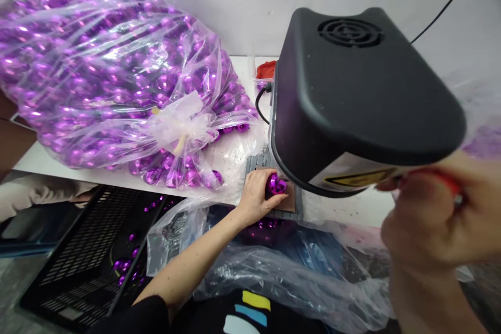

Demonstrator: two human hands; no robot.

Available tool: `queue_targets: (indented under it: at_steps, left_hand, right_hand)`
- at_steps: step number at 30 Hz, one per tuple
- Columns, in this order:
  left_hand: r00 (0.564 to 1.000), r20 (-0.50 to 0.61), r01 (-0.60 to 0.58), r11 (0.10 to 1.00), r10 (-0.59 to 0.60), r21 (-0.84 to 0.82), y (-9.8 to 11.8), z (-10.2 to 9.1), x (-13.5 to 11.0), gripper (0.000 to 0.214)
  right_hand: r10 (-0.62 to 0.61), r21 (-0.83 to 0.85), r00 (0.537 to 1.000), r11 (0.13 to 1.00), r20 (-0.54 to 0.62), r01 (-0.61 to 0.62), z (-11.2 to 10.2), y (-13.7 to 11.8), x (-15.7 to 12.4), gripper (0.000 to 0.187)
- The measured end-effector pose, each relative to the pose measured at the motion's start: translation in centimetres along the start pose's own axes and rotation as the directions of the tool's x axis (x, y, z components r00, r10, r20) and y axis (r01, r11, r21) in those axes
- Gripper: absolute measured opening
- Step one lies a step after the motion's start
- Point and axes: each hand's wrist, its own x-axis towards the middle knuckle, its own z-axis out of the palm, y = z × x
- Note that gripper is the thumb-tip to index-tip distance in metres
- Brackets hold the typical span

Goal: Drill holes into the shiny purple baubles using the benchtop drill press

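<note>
My left hand [255, 195] pinches a shiny purple ball [276, 184] between thumb and fingers. It holds the ball just above a grey base [298, 209] with a brown pad [288, 202], beside the lower edge of a black machine head [368, 99]. My right hand [426, 224], a little blurred and close to the camera, is closed around a red handle [448, 182] at the machine's right side. The machine's underside is hidden from me.
A large clear bag [129, 73] of purple balls lies on the white table [230, 154] at left. Below it stands a black crate [70, 255] with purple pieces. Clear plastic [266, 271] hangs at the table's front edge. A container with red material [266, 70] sits behind the machine.
</note>
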Motion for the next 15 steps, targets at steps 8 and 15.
queue_targets:
  at_steps: [8,15]
  left_hand:
    - [0.995,0.087,-0.043,0.998,0.047,-0.052,2.4,-3.6,-2.0,0.052]
    - [0.848,0.528,-0.153,0.975,0.047,0.159,5.2,-7.0,-6.8,0.080]
  right_hand:
    - [0.054,0.270,0.999,0.961,0.008,-0.054,3.5,0.5,6.3,0.029]
    - [0.084,0.257,0.996,0.963,-0.019,-0.076,3.6,1.3,5.7,0.024]
